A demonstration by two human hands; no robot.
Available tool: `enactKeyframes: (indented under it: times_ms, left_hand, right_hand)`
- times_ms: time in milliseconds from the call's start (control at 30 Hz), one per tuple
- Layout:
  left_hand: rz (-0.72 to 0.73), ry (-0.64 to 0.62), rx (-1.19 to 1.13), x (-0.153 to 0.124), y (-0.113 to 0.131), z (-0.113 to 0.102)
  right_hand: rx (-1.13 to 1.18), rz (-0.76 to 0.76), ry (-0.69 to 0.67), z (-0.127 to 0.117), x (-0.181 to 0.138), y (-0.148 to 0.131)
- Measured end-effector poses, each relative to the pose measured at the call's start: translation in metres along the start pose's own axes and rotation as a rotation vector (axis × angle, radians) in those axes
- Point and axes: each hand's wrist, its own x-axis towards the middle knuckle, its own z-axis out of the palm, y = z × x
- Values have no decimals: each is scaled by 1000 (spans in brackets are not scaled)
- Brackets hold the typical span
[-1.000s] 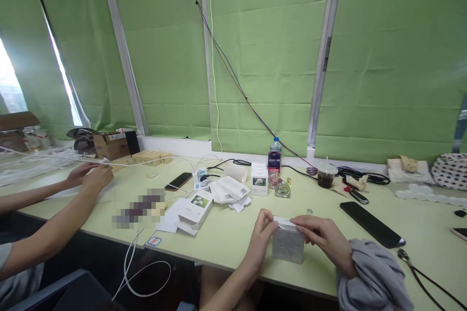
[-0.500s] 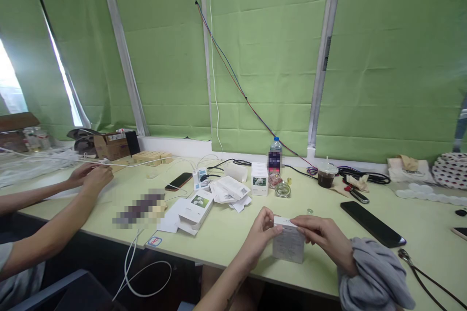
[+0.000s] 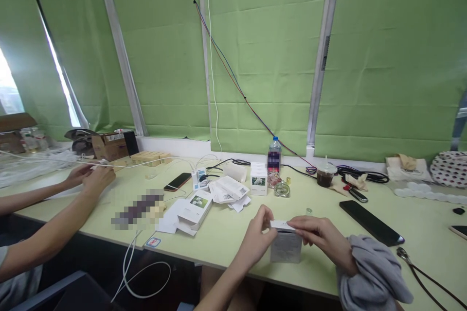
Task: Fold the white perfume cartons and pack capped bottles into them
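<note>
A small white carton box [image 3: 285,247] stands on the pale green table [image 3: 419,233] near its front edge. My left hand [image 3: 256,238] grips the box's left side with curled fingers. My right hand [image 3: 321,237] pinches the top flap [image 3: 281,225] of the box, which sits slightly raised. A grey sleeve [image 3: 372,277] covers my right wrist.
Flat and folded white cartons [image 3: 197,206] and leaflets [image 3: 229,190] lie to the left. Behind are a water bottle [image 3: 275,155], glass jars [image 3: 282,188], a drink cup [image 3: 325,176], phones [image 3: 371,223] and cables. Another person's hands [image 3: 93,177] work at the far left.
The box has stayed in place between my hands. My fingers have shifted a little on the top flap, and the view has drifted slightly.
</note>
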Motion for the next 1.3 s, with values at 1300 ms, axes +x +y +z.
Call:
enactKeyframes:
  times_ms: [1300]
  left_hand:
    - [353, -315, 1333, 3, 53, -3]
  right_hand:
    - [-88, -106, -2, 2, 2, 7]
